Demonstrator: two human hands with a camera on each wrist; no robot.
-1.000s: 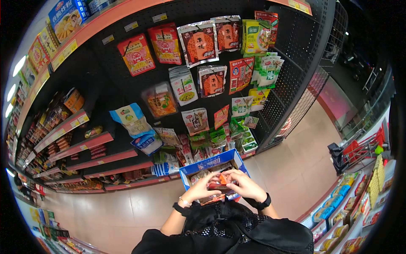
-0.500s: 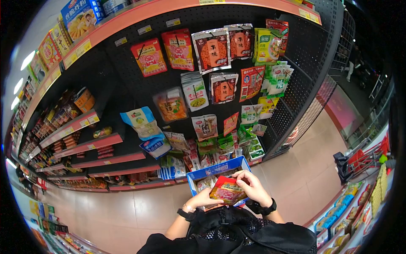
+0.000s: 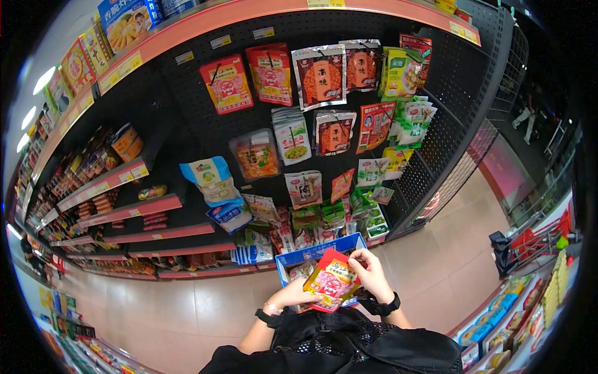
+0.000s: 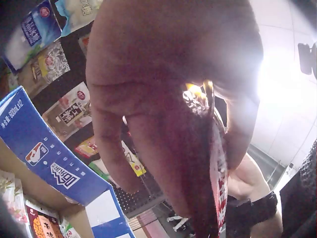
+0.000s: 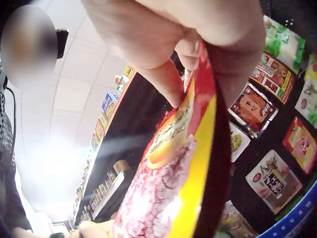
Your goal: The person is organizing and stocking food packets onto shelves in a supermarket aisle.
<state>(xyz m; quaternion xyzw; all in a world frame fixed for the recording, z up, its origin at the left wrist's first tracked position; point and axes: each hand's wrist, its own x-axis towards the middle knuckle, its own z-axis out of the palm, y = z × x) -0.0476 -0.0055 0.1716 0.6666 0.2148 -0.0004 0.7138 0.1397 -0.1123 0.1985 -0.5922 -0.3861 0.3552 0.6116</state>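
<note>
A red and yellow food pouch [image 3: 333, 277] with a pink picture stands tilted between both hands, its printed front facing the head camera. My left hand [image 3: 290, 294] grips its lower left edge, thumb on the front and fingers behind. With thumb and fingers, my right hand [image 3: 372, 280] pinches the upper right edge, as the right wrist view also shows. Beneath and behind the pouch is a blue cardboard box [image 4: 54, 163], partly hidden by it. Inside the box lie several packets, among them a dark and orange pouch [image 4: 43, 223].
Ahead, a black pegboard rack carries hanging pouches, including two similar red and yellow ones [image 3: 225, 84]. Stocked shelves [image 3: 149, 209] run along the left. A wire mesh side panel [image 3: 445, 181] ends the rack; a red cart [image 3: 536, 234] and low displays [image 3: 498, 305] stand at right.
The pouch, seen nearly edge-on over the box at first, has been turned up so its front shows. Both hands keep hold of it. The head view has shifted slightly.
</note>
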